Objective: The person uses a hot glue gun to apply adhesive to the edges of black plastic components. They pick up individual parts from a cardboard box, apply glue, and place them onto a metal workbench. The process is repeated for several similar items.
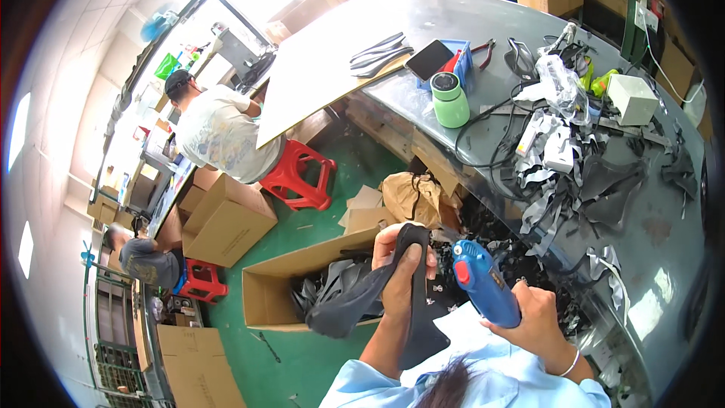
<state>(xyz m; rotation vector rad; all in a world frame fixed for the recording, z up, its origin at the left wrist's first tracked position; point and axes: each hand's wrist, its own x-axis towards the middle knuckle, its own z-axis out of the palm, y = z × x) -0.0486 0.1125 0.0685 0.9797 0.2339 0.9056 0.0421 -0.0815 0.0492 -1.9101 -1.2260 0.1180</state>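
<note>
My left hand (400,276) is closed around a black fabric piece (343,306), bent over so that a loop rises above the fingers and both ends hang down. In my right hand (535,319) is a blue hand tool (489,287) with a red button on its body; its exact kind is unclear. The tool's head points toward the looped fabric, a small gap apart. Below my left hand stands an open cardboard box (276,295) holding several dark grey and black fabric pieces (326,287).
A metal table (604,238) curves along the right, bearing fabric scraps (547,143), a green bottle (448,102), a phone (429,59) and a blue tray (462,57). A brown bag (411,196) lies beyond the box. Two people sit at left on red stools (300,174).
</note>
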